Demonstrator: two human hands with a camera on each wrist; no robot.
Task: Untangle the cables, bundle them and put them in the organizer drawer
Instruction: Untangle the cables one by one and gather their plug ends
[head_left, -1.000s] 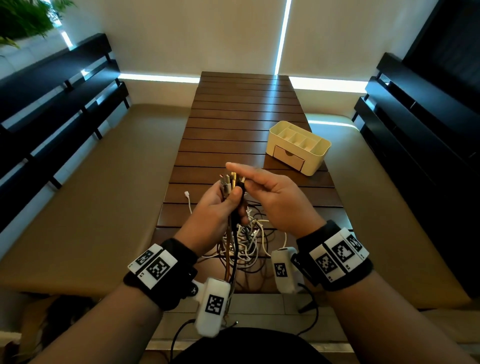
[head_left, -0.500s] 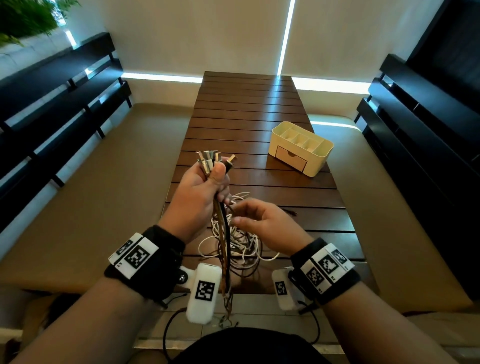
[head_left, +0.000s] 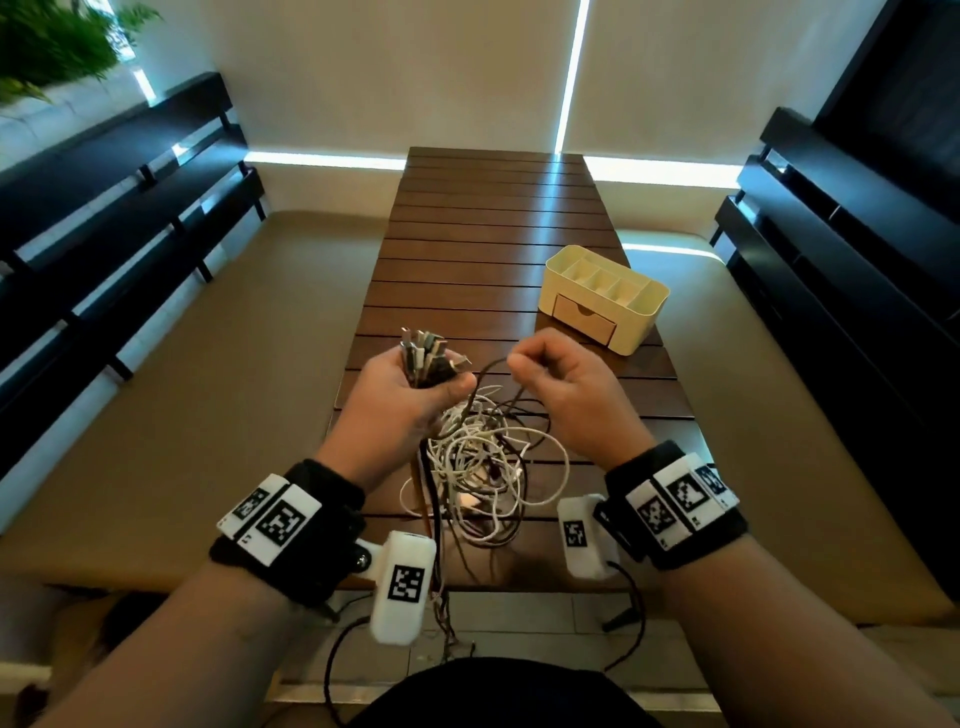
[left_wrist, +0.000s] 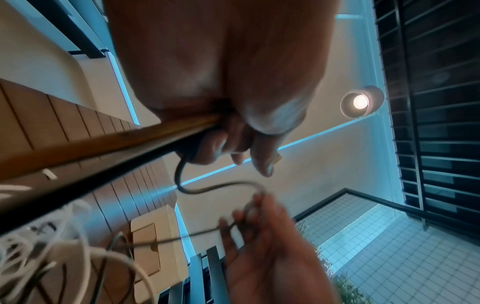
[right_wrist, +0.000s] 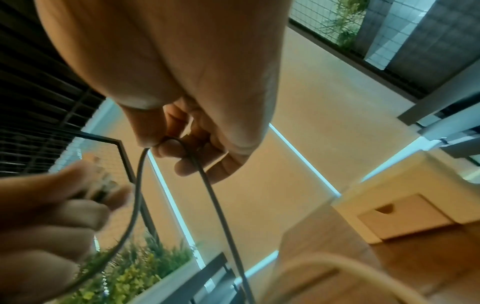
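My left hand (head_left: 410, 395) grips a bunch of cable plug ends (head_left: 426, 356) upright above the table, and the wrist view shows its fingers (left_wrist: 215, 144) curled round the strands. A tangle of white and dark cables (head_left: 483, 467) hangs from it onto the wooden table (head_left: 493, 234). To the right my right hand (head_left: 550, 374) pinches one thin dark cable (head_left: 488, 366) that loops back to the bunch; its fingertips (right_wrist: 171, 148) hold the bend of that cable (right_wrist: 207, 185). The cream organizer (head_left: 605, 296) with its drawer (head_left: 584, 319) closed stands behind the right hand.
Beige cushioned benches (head_left: 208, 389) flank the narrow table on both sides, backed by dark slatted rails (head_left: 104, 208). A plant (head_left: 52, 47) sits at the far left. Some cable ends dangle over the table's near edge (head_left: 447, 623).
My right hand rose from the tangle and moved right, drawing one dark cable out. The left hand kept its grip on the plug ends and stayed about where it was.
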